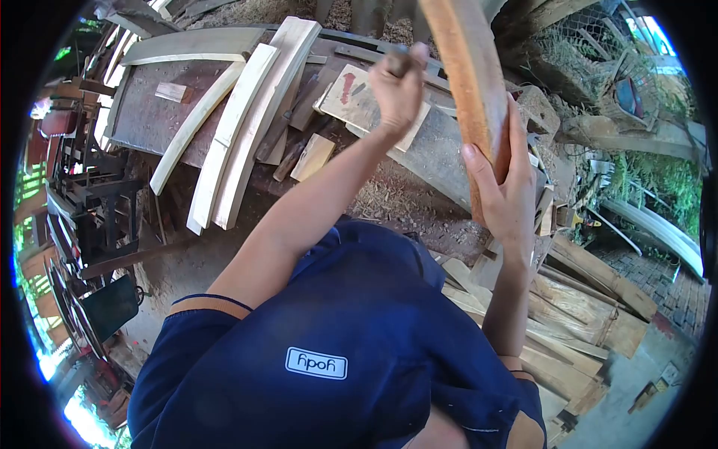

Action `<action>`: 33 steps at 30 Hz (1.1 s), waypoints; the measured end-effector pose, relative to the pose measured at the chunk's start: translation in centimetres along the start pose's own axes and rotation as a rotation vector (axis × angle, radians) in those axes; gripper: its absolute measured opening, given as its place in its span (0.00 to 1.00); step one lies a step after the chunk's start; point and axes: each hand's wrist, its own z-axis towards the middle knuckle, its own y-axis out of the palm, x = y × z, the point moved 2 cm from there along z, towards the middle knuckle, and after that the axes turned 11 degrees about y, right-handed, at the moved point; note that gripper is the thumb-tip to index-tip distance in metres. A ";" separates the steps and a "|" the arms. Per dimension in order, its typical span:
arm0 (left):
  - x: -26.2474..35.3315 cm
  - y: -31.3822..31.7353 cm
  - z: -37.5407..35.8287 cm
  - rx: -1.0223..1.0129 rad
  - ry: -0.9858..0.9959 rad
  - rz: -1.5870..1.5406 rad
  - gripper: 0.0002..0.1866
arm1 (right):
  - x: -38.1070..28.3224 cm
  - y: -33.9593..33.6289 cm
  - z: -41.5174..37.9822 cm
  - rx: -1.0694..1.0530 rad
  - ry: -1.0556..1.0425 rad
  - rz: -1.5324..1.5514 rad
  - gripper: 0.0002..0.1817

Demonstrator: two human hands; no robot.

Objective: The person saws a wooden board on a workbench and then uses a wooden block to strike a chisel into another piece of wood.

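Note:
My right hand (505,183) grips the lower part of a long, slightly curved piece of brown wood (471,71). Its thumb lies on the near face and the fingers wrap the far edge; the wood's top runs out of view. To the left of the wood, my left hand (398,90) is closed in a fist around a dark, round-ended object (400,63), whose kind I cannot make out. Below that fist, on the bench, lies a pale flat board (351,93) with a red mark on it.
Several long pale curved wood strips (250,127) lie across the workbench (142,112) at left. A short wood block (314,157) and shavings (396,198) lie near my body. Stacked planks (572,329) are at lower right, and dark metal machinery (97,217) stands at far left.

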 end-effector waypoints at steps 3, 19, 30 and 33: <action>-1.6 -2.3 2.9 0.175 -0.154 -0.060 0.19 | 1.8 0.3 -0.5 0.034 0.024 0.119 0.39; -0.1 -2.9 2.3 0.173 -0.221 -0.201 0.23 | 5.9 1.6 -3.0 0.001 0.198 0.192 0.41; -0.5 -2.1 1.1 0.057 -0.111 -0.027 0.22 | 3.5 0.6 -1.4 -0.026 0.147 0.216 0.41; -1.2 -2.3 1.1 0.014 -0.057 0.013 0.21 | 2.7 0.3 -0.9 -0.003 0.081 0.225 0.41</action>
